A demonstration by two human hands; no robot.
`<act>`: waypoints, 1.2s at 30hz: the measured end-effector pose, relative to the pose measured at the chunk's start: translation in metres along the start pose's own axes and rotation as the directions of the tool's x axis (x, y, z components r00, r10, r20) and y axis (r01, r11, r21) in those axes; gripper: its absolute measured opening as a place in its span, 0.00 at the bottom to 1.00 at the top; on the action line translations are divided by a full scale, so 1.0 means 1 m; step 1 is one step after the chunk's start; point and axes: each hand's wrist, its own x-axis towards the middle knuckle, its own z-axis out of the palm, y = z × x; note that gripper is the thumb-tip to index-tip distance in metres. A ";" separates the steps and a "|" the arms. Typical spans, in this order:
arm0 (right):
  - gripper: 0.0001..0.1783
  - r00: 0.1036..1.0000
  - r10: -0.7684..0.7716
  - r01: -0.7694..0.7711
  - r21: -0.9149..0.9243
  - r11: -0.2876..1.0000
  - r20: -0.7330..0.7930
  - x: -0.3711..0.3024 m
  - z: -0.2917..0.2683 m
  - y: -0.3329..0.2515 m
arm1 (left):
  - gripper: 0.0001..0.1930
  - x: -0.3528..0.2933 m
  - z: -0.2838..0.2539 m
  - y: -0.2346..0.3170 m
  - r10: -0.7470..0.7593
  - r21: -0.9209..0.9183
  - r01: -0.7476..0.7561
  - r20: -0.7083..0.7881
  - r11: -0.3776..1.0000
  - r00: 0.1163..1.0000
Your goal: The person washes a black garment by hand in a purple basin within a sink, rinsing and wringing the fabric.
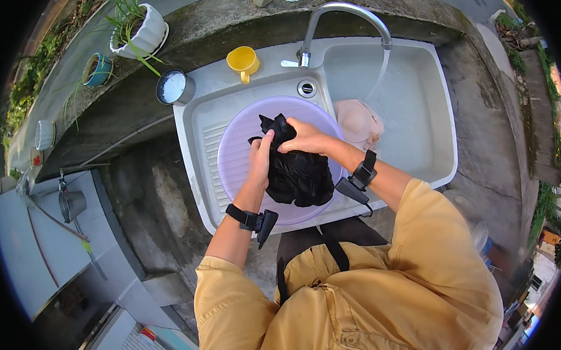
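Observation:
A wet-looking black cloth garment lies bunched over a round lavender basin. My left hand grips its upper left side, thumb up, with the other fingers mostly hidden. From the right, my right hand is closed around the upper part of the same cloth, thumb and fingers pinching a fold. The two hands are close together, near the middle of the basin. What kind of garment it is cannot be made out. Just right of the basin, a pale pink garment lies in the sink's deep bowl.
The basin rests on the ribbed drainboard of a light grey sink. Water runs from a chrome faucet into the right bowl. A yellow cup and a dark pot stand along the back edge. A white planter sits on the ledge.

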 end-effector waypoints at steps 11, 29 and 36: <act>0.41 0.996 0.085 -0.042 -0.680 0.732 0.029 -0.056 0.034 -0.015 | 0.49 -0.037 0.004 -0.005 0.060 0.960 -0.266 0.261 0.084 0.963; 0.39 0.938 0.288 -0.191 -0.405 0.894 0.194 0.029 -0.034 -0.003 | 0.33 -0.003 -0.048 0.009 -0.057 0.580 0.081 -0.059 0.811 0.997; 0.30 0.985 0.054 -0.097 0.264 0.960 0.164 0.056 0.012 0.009 | 0.29 0.033 -0.045 -0.011 -0.296 0.035 0.309 -0.209 0.950 0.932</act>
